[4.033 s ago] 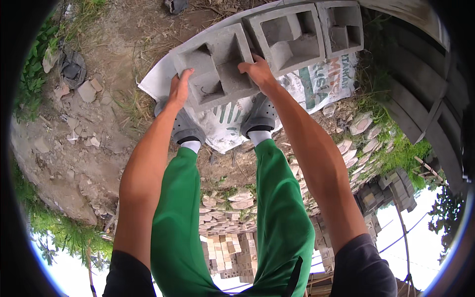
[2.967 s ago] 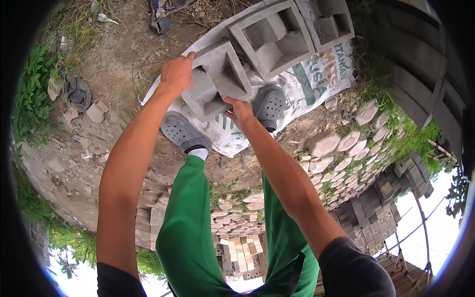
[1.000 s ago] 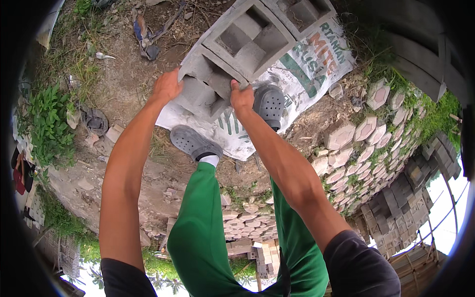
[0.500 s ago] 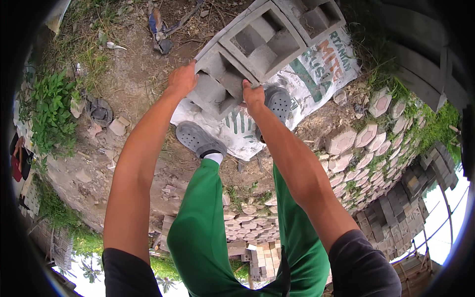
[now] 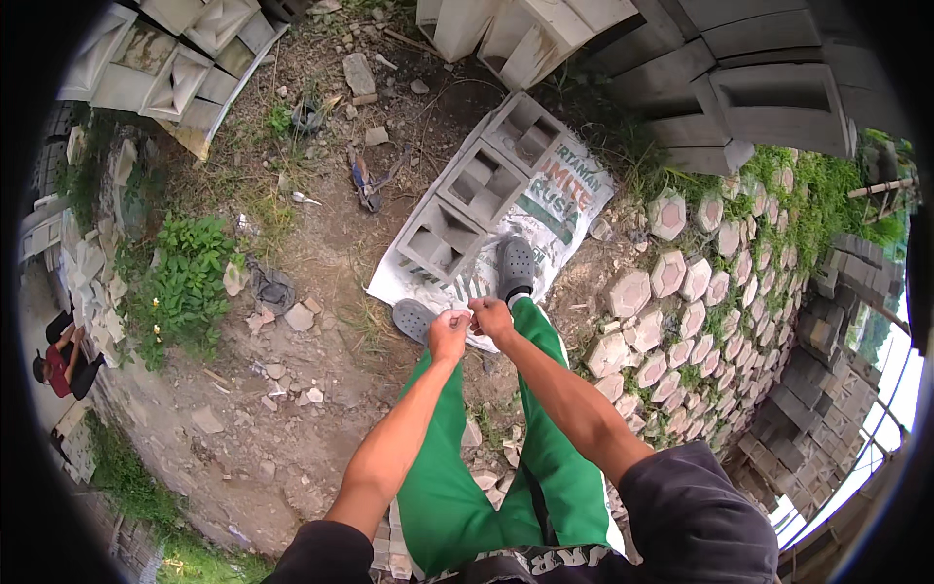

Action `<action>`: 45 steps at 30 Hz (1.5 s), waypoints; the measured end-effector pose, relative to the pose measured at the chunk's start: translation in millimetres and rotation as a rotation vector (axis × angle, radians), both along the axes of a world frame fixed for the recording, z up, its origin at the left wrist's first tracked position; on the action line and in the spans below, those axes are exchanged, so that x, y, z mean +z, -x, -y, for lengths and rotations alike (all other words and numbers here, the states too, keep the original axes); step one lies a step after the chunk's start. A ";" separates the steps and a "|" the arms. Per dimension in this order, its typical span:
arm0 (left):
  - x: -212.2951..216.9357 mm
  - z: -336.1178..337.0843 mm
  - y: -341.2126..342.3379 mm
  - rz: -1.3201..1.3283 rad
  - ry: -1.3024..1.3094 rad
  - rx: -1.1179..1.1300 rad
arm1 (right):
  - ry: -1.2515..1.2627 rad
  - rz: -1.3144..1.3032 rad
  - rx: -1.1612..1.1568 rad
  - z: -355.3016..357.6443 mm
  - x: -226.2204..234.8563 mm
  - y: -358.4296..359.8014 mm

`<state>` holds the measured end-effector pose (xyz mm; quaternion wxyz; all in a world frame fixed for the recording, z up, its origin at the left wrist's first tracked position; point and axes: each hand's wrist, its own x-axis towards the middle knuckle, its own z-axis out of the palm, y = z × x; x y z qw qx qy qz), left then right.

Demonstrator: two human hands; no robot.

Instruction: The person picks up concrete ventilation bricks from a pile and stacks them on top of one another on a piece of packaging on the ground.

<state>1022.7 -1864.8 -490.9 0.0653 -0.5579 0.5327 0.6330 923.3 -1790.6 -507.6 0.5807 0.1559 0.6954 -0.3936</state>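
Three grey hollow concrete blocks stand end to end on a flattened white sack point(image 5: 574, 200) with printed lettering: the near block point(image 5: 413, 245), the middle block point(image 5: 449, 183) and the far block point(image 5: 552, 156). My left hand point(image 5: 449, 335) and my right hand point(image 5: 492, 318) are close together in front of my legs, nearer to me than the row and apart from it. The fingers of both are curled in. Whatever they may pinch is too small or hidden to make out. My grey clogs, the left clog point(image 5: 411, 318) and the right clog point(image 5: 517, 265), flank the hands.
More concrete blocks are stacked at the far right point(image 5: 778, 92), far centre point(image 5: 545, 34) and far left point(image 5: 185, 78). Hexagonal pavers point(image 5: 668, 273) cover the ground to the right. A leafy plant point(image 5: 185, 277) and rubble lie left. A person in red point(image 5: 58, 370) sits at the left edge.
Both hands have let go of the near block, which now sits in line with the other two. They have drawn back toward me and come together. My body is more upright.
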 end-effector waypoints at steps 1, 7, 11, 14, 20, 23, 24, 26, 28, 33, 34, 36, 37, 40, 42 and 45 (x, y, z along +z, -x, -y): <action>31.8 -5.5 -1.0 -0.062 -0.032 0.028 | 0.020 -0.031 -0.088 -10.2 21.0 -10.5; 220.8 20.5 16.3 -0.122 0.052 -0.207 | 0.140 -0.198 -0.190 -14.8 210.8 -11.7; 322.8 33.6 45.0 -0.300 0.135 -0.199 | 0.274 -0.411 -0.251 -7.2 321.6 11.6; 359.1 34.2 54.1 -0.438 0.048 -0.157 | 0.362 -0.562 -0.350 -8.8 367.5 17.0; 459.5 -14.6 98.8 -0.599 -0.046 -0.338 | 0.501 -0.652 -0.436 -59.2 463.1 36.2; 488.0 -39.9 116.7 -0.625 -0.061 -0.361 | 0.603 -0.725 -0.361 -90.1 473.4 52.3; 490.2 -43.2 120.9 -0.638 -0.011 -0.399 | 0.650 -0.772 -0.343 -97.0 484.1 60.7; 498.4 -56.0 132.6 -0.600 0.095 -0.477 | 0.598 -0.700 -0.289 -124.9 489.7 76.6; 495.5 -66.0 144.9 -0.622 0.126 -0.521 | 0.643 -0.663 -0.350 -151.4 492.8 96.6; 474.0 -105.2 209.1 -0.700 0.200 -0.534 | 0.501 -0.821 -0.410 -238.9 512.6 155.8; 471.7 -116.0 227.0 -0.716 0.200 -0.544 | 0.476 -0.840 -0.470 -257.5 516.5 163.3; 485.4 -149.9 265.9 -0.717 0.181 -0.627 | 0.408 -0.866 -0.615 -296.2 515.4 174.9; 489.9 -165.9 285.1 -0.758 0.161 -0.701 | 0.367 -0.863 -0.698 -313.9 516.9 176.8; 505.4 -221.6 335.5 -0.818 0.110 -1.002 | 0.310 -0.874 -0.928 -368.7 510.1 177.1; 524.7 -263.6 357.4 -0.829 0.020 -1.176 | 0.303 -0.883 -1.073 -397.6 507.6 172.6; 523.1 -312.0 389.3 -0.741 0.094 -1.469 | 0.287 -0.968 -1.360 -431.4 505.7 164.8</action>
